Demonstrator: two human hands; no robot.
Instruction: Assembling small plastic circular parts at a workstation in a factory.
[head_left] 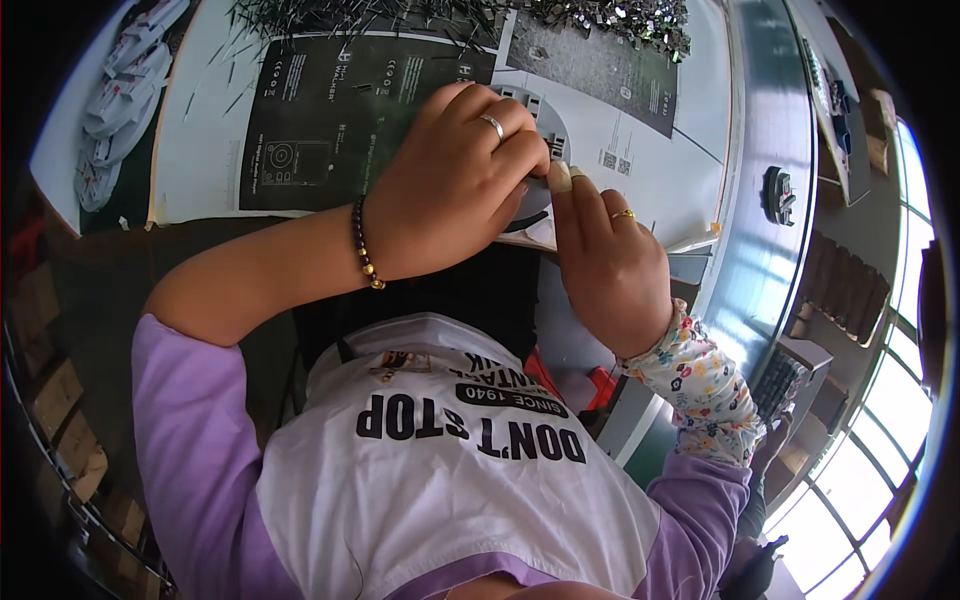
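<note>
My left hand (455,185), with a ring and a dark bead bracelet, is curled over a small grey part (552,140) at the near edge of the table. My right hand (610,260), wearing a gold ring and a floral sleeve cover, meets it from the right, thumb tip pressed against the same spot. What exactly the fingers pinch is hidden under the left hand. Both hands rest over a large printed sheet (330,120), dark green and white.
A heap of small dark metal pieces (600,20) lies along the table's far edge. White gloves (120,90) are piled at the far left. A black object (778,195) sits on the grey-green bench to the right. Shelving and windows stand at the right.
</note>
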